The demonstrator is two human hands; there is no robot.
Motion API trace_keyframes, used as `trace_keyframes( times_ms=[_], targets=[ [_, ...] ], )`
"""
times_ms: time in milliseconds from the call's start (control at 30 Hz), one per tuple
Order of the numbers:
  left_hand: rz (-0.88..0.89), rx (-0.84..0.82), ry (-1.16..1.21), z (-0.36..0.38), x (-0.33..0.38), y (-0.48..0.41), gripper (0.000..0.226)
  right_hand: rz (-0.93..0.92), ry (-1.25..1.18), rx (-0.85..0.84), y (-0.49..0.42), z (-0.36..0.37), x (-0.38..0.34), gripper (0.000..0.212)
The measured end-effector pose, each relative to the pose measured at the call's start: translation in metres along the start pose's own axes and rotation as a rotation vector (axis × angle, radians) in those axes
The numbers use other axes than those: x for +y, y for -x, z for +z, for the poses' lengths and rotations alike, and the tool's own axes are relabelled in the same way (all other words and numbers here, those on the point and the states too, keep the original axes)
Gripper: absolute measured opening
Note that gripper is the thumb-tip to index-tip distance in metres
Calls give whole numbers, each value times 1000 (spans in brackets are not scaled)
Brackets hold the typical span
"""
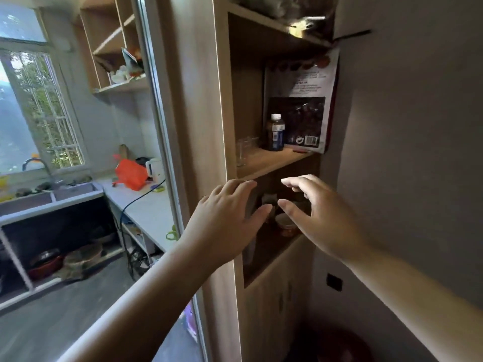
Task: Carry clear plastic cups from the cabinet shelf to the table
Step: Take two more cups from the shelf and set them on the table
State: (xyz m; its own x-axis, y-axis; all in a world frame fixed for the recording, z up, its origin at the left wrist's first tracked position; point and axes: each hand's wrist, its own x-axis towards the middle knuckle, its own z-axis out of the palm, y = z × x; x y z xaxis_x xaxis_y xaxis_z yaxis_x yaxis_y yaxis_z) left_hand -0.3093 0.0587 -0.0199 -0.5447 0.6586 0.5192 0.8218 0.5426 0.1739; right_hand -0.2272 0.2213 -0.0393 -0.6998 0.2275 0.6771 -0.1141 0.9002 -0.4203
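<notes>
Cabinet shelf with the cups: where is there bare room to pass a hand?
The shelf board is bare at its front middle, between the clear cups at the left wall and the bottle. The back right is crowded by the bottle and bag. Both hands are open below it.

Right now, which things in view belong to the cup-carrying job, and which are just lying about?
Part of the job:
- clear plastic cups on the cabinet shelf
- left hand, open, empty
- right hand, open, empty

Just lying about:
- dark bottle with white cap
- large printed bag
- orange plastic bag on the counter
- white kettle
</notes>
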Motion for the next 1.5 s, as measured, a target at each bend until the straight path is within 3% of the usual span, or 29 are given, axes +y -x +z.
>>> trace_keyframes(
  times_ms=[300,533,733,1267,1500],
  targets=[
    [-29,34,-15,62,1,-102,54,-52,-15,-34,-76,5,107,42],
    [-155,118,-58,117,-10,-187,58,-216,-84,-161,-180,31,200,38],
    [-292,49,-163,147,-26,-250,64,-307,-144,-226,-251,63,253,37],
    [-441,137,-288,174,-69,-317,54,-563,-200,-375,-376,167,275,51],
    [-479,137,-309,182,-77,-327,45,-586,-180,-453,-389,176,282,44]
  ],
)
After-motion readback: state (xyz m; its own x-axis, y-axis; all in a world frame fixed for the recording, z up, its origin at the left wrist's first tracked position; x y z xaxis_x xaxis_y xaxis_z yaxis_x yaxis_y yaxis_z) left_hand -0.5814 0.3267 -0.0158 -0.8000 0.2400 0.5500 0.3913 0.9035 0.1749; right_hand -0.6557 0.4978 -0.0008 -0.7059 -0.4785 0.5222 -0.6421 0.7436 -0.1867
